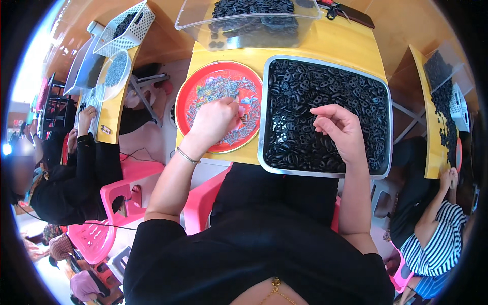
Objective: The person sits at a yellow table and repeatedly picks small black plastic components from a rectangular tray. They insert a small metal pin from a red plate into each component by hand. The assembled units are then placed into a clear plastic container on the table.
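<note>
My left hand (216, 121) is closed above a round red plate (184, 86), its fingers bent in a pinch. Whatever they hold is hidden behind the knuckles. Small thin grey pieces (223, 86) lie scattered over the plate's flowered bottom. My right hand (341, 129) hovers over a rectangular metal tray (325, 174) full of small black oval parts with holes (305, 91). Its thumb and forefinger are bent but apart, and I see nothing between them. Plate and tray sit side by side on a yellow table (244, 55).
Beyond the plate stands a clear plastic bin (249, 30) of black parts. Scissors (333, 10) lie at the far right corner. People work at a left table (113, 119) and a right table (432, 152). A pink chair (137, 178) stands at my left.
</note>
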Available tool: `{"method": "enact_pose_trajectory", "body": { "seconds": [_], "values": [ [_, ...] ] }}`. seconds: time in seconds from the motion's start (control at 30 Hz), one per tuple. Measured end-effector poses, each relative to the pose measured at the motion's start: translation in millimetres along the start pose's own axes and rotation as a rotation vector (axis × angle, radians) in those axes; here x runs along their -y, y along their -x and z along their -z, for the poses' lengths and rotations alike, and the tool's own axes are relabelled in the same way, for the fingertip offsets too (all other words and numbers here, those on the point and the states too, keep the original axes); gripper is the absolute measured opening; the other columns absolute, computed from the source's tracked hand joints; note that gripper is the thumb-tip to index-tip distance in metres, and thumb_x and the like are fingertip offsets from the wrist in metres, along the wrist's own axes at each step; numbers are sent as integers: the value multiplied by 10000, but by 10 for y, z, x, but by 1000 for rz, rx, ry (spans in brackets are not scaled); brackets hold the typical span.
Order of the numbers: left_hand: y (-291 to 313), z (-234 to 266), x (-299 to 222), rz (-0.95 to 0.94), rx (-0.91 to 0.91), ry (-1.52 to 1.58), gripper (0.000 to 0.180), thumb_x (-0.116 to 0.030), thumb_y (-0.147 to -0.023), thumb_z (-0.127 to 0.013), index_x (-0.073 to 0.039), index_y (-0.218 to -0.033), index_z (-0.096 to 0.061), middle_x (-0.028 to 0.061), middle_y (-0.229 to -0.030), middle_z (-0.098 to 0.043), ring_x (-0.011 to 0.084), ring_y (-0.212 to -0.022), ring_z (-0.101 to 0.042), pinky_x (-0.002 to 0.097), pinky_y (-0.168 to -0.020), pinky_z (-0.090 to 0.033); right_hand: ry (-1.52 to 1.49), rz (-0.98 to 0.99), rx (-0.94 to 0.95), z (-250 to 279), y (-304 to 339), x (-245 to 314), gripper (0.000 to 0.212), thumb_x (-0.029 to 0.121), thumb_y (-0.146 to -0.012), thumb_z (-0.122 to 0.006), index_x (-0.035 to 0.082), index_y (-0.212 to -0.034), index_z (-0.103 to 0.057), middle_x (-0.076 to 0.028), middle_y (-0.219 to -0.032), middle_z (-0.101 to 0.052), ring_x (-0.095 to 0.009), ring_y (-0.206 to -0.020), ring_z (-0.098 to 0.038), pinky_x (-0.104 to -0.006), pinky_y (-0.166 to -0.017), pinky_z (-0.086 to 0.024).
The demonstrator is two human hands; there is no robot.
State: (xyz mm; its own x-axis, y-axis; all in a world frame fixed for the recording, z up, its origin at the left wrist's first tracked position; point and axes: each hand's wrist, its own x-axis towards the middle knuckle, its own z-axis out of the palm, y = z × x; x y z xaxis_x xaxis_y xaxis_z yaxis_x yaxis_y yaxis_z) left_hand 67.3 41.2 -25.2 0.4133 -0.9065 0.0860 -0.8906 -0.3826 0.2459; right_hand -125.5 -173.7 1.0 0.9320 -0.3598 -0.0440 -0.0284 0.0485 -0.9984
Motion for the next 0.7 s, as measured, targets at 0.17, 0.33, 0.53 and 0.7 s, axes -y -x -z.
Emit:
{"method": "enact_pose_trajectory", "body": {
  "seconds": [0.17,0.33,0.53,0.7],
  "values": [
    [-52,12,-60,141,-145,504,58,-16,-730,-619,-26,-749,-565,59,-703,-592,153,-591,-590,282,-552,-483,324,92,-75,-113,8,-67,153,37,-813,-596,30,-959,-640,-47,-764,-609,-91,-671,-568,-219,-619,-458],
    [-225,31,-421,210,-205,1322,74,32,-794,-600,-18,-834,-562,-18,-772,-601,34,-679,-550,185,-600,-452,884,347,-4,-220,7,-199,151,62,-724,-655,44,-872,-638,-74,-791,-597,-214,-719,-587,-300,-651,-481],
    [-263,-108,-555,241,-167,1551,97,16,-799,-627,-20,-888,-608,-2,-760,-623,35,-672,-566,171,-615,-448,1110,355,35,-427,70,-185,142,59,-689,-634,62,-831,-637,-15,-843,-565,-195,-803,-544,-304,-677,-490],
    [-197,-198,-578,307,-144,1571,90,-1,-811,-623,-22,-899,-618,11,-786,-635,40,-689,-571,172,-623,-457,1193,391,97,-437,68,-257,191,38,-670,-579,70,-846,-648,-19,-832,-561,-192,-804,-527,-295,-665,-489]
  ]
}}
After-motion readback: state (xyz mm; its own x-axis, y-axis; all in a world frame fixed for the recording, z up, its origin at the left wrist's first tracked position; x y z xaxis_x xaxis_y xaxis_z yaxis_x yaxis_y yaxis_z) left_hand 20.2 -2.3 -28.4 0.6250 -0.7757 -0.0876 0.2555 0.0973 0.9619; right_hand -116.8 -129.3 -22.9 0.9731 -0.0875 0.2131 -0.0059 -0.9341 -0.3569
